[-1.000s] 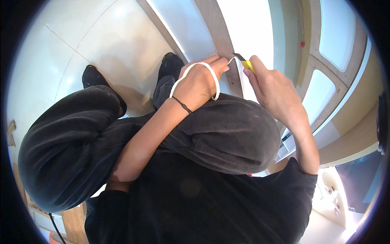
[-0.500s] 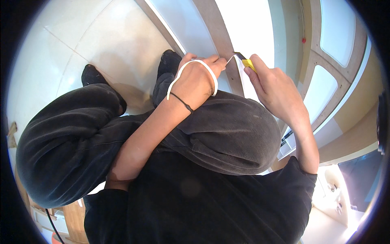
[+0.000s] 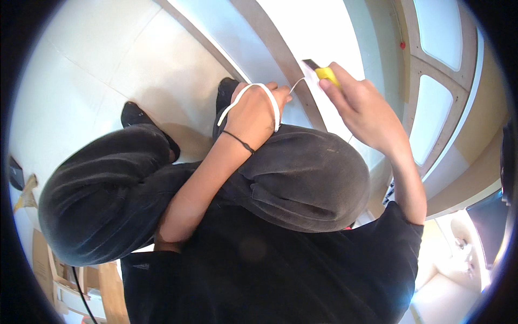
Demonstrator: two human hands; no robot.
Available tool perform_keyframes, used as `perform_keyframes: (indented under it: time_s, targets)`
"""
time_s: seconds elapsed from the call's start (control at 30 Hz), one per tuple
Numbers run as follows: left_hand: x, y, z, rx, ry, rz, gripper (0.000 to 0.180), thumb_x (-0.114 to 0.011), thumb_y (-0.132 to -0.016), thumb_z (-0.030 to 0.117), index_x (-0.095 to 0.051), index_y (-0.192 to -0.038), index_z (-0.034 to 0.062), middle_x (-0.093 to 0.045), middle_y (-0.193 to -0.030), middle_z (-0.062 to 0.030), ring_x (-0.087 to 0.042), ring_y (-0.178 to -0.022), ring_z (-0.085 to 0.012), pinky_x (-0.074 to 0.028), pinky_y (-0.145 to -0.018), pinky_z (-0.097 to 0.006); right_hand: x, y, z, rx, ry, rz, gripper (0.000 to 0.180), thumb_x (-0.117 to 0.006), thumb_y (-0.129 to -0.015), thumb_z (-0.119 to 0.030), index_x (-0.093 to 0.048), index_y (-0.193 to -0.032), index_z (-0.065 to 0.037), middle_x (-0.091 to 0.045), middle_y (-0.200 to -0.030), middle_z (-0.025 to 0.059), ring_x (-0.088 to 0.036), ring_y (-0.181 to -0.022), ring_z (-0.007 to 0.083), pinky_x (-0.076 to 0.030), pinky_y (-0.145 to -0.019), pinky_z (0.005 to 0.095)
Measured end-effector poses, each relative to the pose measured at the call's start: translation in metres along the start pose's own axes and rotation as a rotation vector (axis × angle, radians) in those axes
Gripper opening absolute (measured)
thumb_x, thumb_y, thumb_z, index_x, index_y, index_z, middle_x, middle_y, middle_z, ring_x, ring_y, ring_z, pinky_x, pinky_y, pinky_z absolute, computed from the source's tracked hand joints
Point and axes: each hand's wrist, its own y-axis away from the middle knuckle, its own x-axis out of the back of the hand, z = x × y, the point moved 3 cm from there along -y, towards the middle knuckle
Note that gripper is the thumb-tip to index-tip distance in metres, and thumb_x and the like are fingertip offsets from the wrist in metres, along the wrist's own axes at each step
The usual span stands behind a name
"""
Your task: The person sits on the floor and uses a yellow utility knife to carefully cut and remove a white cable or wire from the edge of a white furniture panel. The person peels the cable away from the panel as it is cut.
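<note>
My left hand (image 3: 258,110) is closed at its fingertips on a narrow white strip (image 3: 240,93). The strip loops over the back of that hand, and a thin length of it bends out past the fingers toward the knife. A black cord circles the left wrist. In my right hand (image 3: 364,105) is a yellow utility knife (image 3: 326,76), its dark blade out and pointing up and left. The blade lies over a bright white panel (image 3: 318,27) and a wooden frame strip. Whether the blade touches the strip's thin end I cannot tell.
A wooden frame (image 3: 270,40) with pale panels runs beside my right knee. Another framed door (image 3: 413,86) stands farther right, with a small red item (image 3: 402,45) hanging near it. Pale floor tiles (image 3: 97,59) lie left of my feet. A black cable (image 3: 81,294) hangs lower left.
The knife has moved slightly up and left, its blade turning flatter. The white strip's thin end, straight before, now curves. My left hand has shifted a little left, and the whole view has tilted slightly.
</note>
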Motion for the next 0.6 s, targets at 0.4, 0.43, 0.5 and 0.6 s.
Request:
perform_keyframes:
  time_s: [0.4, 0.43, 0.5, 0.6]
  targets:
    - [0.008, -0.005, -0.005, 0.127, 1.055, 0.179, 0.019, -0.065, -0.101, 0.014, -0.060, -0.111, -0.0021, -0.071, -0.097, -0.0104, -0.071, -0.093, -0.0143, -0.052, -0.077, -0.024, -0.092, 0.039, 0.029, -0.264, -0.548, 0.644, 0.046, -0.080, -0.087, -0.030, -0.057, -0.116, -0.003, -0.073, -0.103, 0.0120, -0.070, -0.085, 0.0257, -0.053, -0.077, 0.0368]
    - [0.008, 0.001, -0.008, 0.109, 0.991, 0.213, 0.021, -0.067, -0.100, 0.012, -0.060, -0.113, -0.0030, -0.071, -0.097, -0.0101, -0.071, -0.092, -0.0142, -0.052, -0.077, -0.024, -0.101, 0.037, 0.024, -0.283, -0.549, 0.649, 0.047, -0.081, -0.087, -0.031, -0.057, -0.117, -0.003, -0.073, -0.106, 0.0114, -0.069, -0.091, 0.0247, -0.052, -0.082, 0.0362]
    - [0.011, 0.013, -0.017, 0.147, 0.850, 0.241, 0.020, -0.067, -0.099, 0.010, -0.060, -0.113, -0.0030, -0.071, -0.097, -0.0102, -0.071, -0.091, -0.0140, -0.052, -0.077, -0.025, -0.122, 0.035, 0.007, -0.347, -0.612, 0.617, 0.050, -0.082, -0.086, -0.032, -0.057, -0.119, -0.004, -0.072, -0.112, 0.0124, -0.069, -0.103, 0.0258, -0.051, -0.092, 0.0361]
    - [0.010, 0.016, -0.022, 0.089, 0.775, 0.271, 0.019, -0.068, -0.098, 0.009, -0.063, -0.112, -0.0027, -0.069, -0.101, -0.0110, -0.069, -0.089, -0.0146, -0.053, -0.077, -0.027, -0.130, 0.035, -0.002, -0.359, -0.539, 0.785, 0.049, -0.081, -0.087, -0.032, -0.057, -0.118, -0.003, -0.074, -0.109, 0.0132, -0.071, -0.095, 0.0269, -0.053, -0.087, 0.0362]
